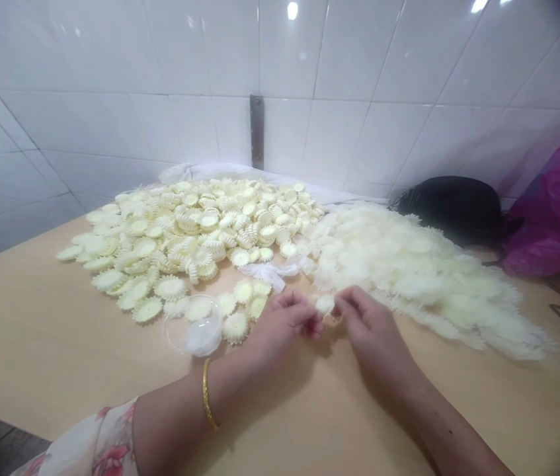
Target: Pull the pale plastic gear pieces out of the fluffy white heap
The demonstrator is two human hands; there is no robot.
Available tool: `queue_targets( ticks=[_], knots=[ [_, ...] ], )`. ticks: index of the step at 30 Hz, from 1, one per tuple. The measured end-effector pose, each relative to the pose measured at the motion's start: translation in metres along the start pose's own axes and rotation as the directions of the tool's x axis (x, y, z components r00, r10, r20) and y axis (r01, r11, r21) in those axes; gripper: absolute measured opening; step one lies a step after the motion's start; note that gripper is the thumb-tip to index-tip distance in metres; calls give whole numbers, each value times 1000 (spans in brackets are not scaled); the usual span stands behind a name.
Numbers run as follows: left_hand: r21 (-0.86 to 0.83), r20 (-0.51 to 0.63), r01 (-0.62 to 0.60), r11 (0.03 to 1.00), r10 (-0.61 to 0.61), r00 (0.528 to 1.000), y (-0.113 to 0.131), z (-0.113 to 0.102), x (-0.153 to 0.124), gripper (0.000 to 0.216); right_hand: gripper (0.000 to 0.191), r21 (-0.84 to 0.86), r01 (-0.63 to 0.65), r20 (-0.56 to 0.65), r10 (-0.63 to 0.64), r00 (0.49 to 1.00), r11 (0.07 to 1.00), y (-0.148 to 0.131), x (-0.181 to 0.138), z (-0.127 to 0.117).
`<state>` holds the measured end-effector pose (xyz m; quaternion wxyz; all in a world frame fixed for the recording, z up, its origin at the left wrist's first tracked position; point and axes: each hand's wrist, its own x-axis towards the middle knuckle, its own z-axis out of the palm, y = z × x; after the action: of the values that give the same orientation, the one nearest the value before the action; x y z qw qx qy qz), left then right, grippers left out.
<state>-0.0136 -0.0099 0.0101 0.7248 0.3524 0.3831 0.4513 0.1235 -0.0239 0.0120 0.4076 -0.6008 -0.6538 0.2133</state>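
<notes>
Cream fluted discs lie heaped beside a fluffier cream pile, left hand and right hand both pinching apparently one small cream piece.

A pale wooden tabletop carries nearly everything here. A broad heap of cream toothed discs spreads over its left side, with a looser scatter toward the front. Beside it lies a feathery mound of frilled cream pieces. Between them rests a white net strip, and a clear plastic lid holding white wisps sits just by the scattered discs.
</notes>
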Motion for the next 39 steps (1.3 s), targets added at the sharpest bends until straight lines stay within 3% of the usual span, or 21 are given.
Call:
queue_targets(
  ticks=[5,9,13,16,21,25,27,29,33,39],
  knots=[
    [37,10,-5,999,5,1000,0,-1,0,11,19,-17,64,21,-64,998,998,2,1,-3],
    [-67,-24,66,996,-68,997,3,4,-1,9,20,16,154,79,-155,985,988,0,0,-4],
    [-125,17,109,986,-108,994,2,4,-1,13,21,75,191,150,-200,968,979,-2,-2,-4],
    [-110,24,98,989,-96,995,0,1,1,10,20,127,140,194,-162,968,982,-1,-2,-4],
    [-69,48,69,995,-66,997,-1,-2,3,7,18,201,-35,102,15,995,979,3,1,-3],
    [-87,32,80,993,-78,996,1,3,0,10,23,467,-195,312,46,949,862,5,3,-3],
    [-113,-12,88,990,-90,996,1,5,-1,12,22,534,-239,356,41,933,811,6,2,-3],
    [-130,-34,96,987,-101,994,0,5,-1,13,23,537,-249,327,73,942,806,6,2,-3],
    [-82,37,103,991,-100,994,-5,-2,3,12,28,473,-224,246,116,962,852,3,2,-5],
    [-27,110,78,997,-75,991,-9,-6,5,14,31,414,-197,248,98,964,889,3,0,-2]
  ],
)
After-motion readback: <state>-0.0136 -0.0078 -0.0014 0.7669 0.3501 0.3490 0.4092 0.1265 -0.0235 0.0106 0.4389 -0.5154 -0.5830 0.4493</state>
